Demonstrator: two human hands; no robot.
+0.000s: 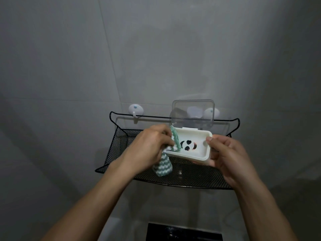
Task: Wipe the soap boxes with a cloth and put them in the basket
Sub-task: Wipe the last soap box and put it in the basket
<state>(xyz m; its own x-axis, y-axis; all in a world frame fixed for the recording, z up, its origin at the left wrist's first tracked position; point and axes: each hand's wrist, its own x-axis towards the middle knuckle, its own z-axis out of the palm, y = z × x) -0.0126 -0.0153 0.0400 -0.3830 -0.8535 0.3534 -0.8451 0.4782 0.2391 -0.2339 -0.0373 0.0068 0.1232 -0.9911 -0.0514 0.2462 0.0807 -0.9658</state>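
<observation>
The left hand (151, 145) bunches a green-and-white cloth (165, 164) in curled fingers, pressing it into the left end of the white soap box (191, 145). The right hand (225, 153) pinches the box's right end, holding it just above the black mesh basket (173, 176). With only 1 end gripped, a hard wipe could twist the box loose, or knock its upright clear lid (192, 112).

Both forearms are bare up to the lower frame edge, without sleeves. The left hand (147, 146) and right hand (231, 157) wear no gloves, rings or watch.
</observation>
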